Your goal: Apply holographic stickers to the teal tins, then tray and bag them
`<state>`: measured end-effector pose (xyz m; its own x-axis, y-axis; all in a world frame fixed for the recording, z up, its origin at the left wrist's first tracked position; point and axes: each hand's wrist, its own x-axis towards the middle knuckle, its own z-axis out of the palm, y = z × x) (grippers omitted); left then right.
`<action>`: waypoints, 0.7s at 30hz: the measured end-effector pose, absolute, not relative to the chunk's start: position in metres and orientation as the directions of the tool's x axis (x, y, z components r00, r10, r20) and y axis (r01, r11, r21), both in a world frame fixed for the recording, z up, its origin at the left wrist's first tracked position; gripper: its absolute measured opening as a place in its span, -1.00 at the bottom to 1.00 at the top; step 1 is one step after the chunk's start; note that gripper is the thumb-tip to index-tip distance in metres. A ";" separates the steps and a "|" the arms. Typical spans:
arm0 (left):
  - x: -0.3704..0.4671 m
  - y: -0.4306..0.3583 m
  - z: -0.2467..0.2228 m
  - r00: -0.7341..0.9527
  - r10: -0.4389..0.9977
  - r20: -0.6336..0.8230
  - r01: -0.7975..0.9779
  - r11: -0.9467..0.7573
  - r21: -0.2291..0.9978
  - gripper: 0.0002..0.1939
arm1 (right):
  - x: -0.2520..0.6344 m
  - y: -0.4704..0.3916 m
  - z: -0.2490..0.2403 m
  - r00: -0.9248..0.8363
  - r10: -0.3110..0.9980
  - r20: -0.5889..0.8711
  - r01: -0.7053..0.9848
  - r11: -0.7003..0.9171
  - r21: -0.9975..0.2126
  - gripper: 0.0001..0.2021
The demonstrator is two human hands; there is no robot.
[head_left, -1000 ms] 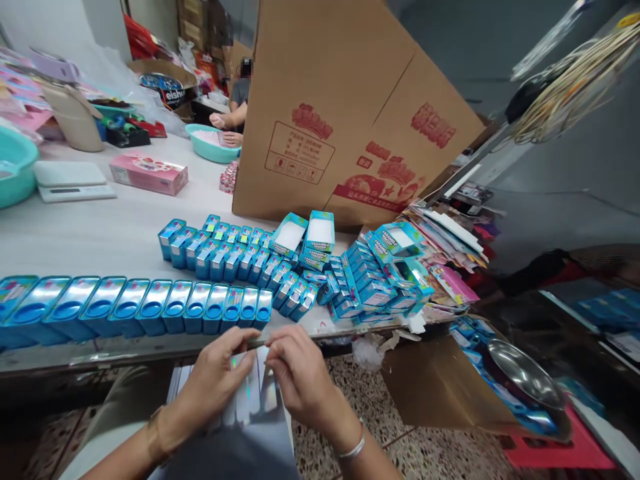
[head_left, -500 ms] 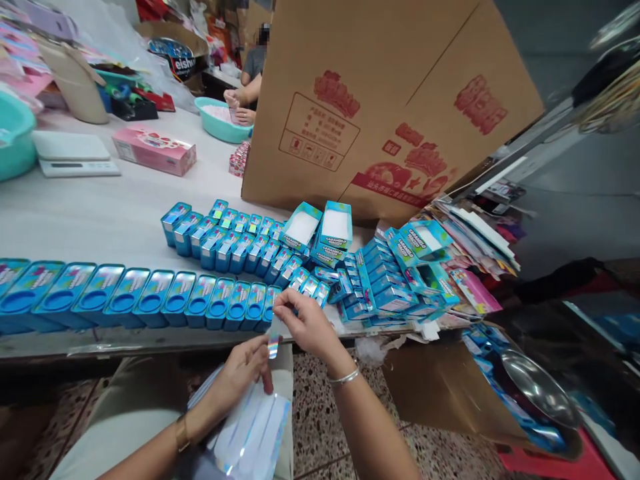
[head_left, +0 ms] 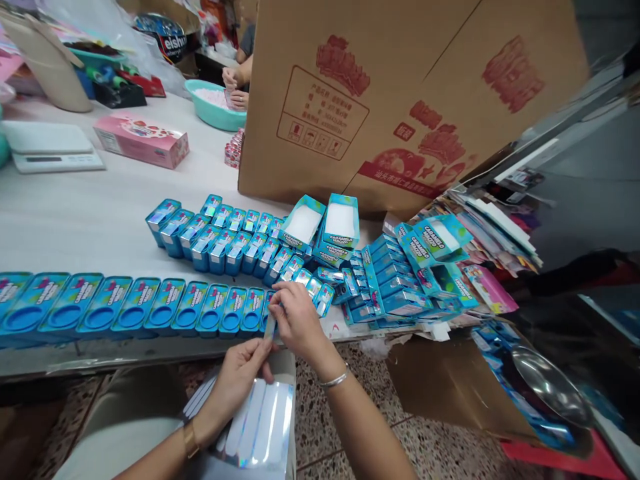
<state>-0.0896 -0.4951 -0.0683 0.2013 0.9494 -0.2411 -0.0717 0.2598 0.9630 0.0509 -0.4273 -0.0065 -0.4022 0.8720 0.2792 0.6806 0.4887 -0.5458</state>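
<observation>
A narrow shiny sticker strip (head_left: 270, 328) stretches between my two hands at the front edge of the table. My right hand (head_left: 299, 321) pinches its upper end, beside the last tins of the front row. At the lower end, my left hand (head_left: 243, 370) has thumb and forefinger closed on the strip. Below that hand a sheet of silvery sticker strips (head_left: 263, 423) lies on my lap. The front row of blue tins (head_left: 165, 303) with round recesses runs leftward from my hands. Behind it stands a second group of blue tins (head_left: 219, 250).
Open blue display boxes (head_left: 341, 223) and stacked blue cartons (head_left: 400, 277) stand right of the tins, before a large cardboard box (head_left: 310, 160). A white scale (head_left: 53, 147) and pink box (head_left: 143, 139) lie at left. Another person's hands (head_left: 237, 90) are over a turquoise basin (head_left: 215, 113).
My left fingers have closed on the strip's lower end, which hung lower before. My hands have drawn nearer to each other, and the camera view has shifted slightly.
</observation>
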 end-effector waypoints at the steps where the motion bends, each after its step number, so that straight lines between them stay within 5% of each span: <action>1: -0.090 -0.494 -0.070 0.193 0.953 -0.234 -0.061 0.249 0.966 -0.41 | 0.051 -0.425 -0.008 -0.412 0.872 0.264 0.691 0.488 -0.533 -0.92; 12: -0.086 -0.486 -0.094 0.075 0.961 -0.265 0.024 0.264 0.964 -0.37 | 0.053 -0.412 -0.015 -0.393 0.905 0.163 0.698 0.409 -0.588 -0.89; 21: -0.091 -0.495 -0.104 0.109 0.968 -0.225 0.101 0.215 0.971 -0.38 | 0.045 -0.412 -0.029 -0.311 0.898 0.310 0.690 0.438 -0.577 -0.74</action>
<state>-0.0911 -0.4952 -0.1042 0.1094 0.9682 -0.2252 0.1012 0.2145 0.9715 0.0446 -0.4123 -0.0285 -0.3113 0.8984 0.3097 0.6897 0.4378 -0.5767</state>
